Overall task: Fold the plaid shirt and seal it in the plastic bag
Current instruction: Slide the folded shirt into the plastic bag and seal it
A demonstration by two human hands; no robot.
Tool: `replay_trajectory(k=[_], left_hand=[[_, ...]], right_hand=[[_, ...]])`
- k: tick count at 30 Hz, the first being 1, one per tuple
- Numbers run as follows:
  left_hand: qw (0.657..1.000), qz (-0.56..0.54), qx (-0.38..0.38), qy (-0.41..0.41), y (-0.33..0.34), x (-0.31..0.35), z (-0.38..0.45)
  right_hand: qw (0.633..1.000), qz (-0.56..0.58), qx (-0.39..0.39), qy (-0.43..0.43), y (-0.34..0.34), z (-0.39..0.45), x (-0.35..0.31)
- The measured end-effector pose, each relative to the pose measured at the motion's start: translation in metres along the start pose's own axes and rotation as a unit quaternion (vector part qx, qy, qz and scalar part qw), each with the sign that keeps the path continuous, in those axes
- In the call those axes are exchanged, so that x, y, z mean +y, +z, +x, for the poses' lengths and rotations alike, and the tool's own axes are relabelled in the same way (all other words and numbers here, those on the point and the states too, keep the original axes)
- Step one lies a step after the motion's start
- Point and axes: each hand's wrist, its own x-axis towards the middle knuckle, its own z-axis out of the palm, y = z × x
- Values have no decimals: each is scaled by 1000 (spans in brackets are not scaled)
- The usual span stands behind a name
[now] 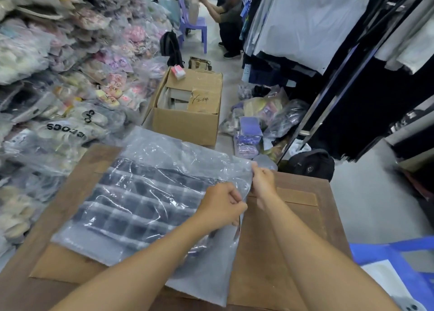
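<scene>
fingers of both hands, left hand [219, 205] and right hand [263, 181], pinch the plastic bag [150, 151] at its right edge.

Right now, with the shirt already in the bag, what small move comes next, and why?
Probably fold the open flap over and press it shut. The plaid shirt lies fully inside the plastic bag, and both the left hand and right hand pinch the bag's right edge, which looks unsealed.

We have one wide head view, looking forward and down from close above the desk [293, 228], with the shop aisle [225, 76] stretching beyond.
</scene>
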Motion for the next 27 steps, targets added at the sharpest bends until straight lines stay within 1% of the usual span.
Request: replay_trajectory(k=[2,4,5,6,7,8,9,10,12,16,18,21,23,25,27], left_hand=[[998,-44,-47,-24,14,10,0],[995,-47,-77,-40,22,15,8],[997,-18,-64,-25,23,16,16],[999,35,-26,10,22,16,28],[993,100,25,53,19,18,42],[979,169,69,93,14,21,56],[961,228,92,124,12,27,71],[947,272,95,142,9,32,84],[934,322,51,145,10,43,110],[939,312,-84,115,14,51,142],[947,281,-103,114,15,53,144],[962,233,-85,112,19,54,144],[970,213,-62,99,21,53,147],[976,198,-33,85,18,54,151],[978,194,-2,79,13,55,155]], right_hand=[[1000,7,6,-8,-12,-2,-7],[1000,-2,1,-16,-23,-1,-11],[1000,-7,-5,-22,-27,1,-12],[999,-9,-11,-29,-30,3,-13],[999,-8,-17,-35,-32,5,-12],[999,-6,-22,-39,-33,5,-12],[999,-8,-25,-42,-35,6,-11],[999,-15,-28,-43,-35,6,-11],[998,-22,-28,-47,-37,8,-11],[998,-23,-39,-50,-44,15,-14],[998,-28,-43,-43,-47,19,-14],[997,-27,-52,-43,-51,19,-14],[995,-52,-68,-56,-53,15,-14],[985,-111,-113,-67,-59,7,-16],[966,-173,-189,-38,-66,-2,-16]])
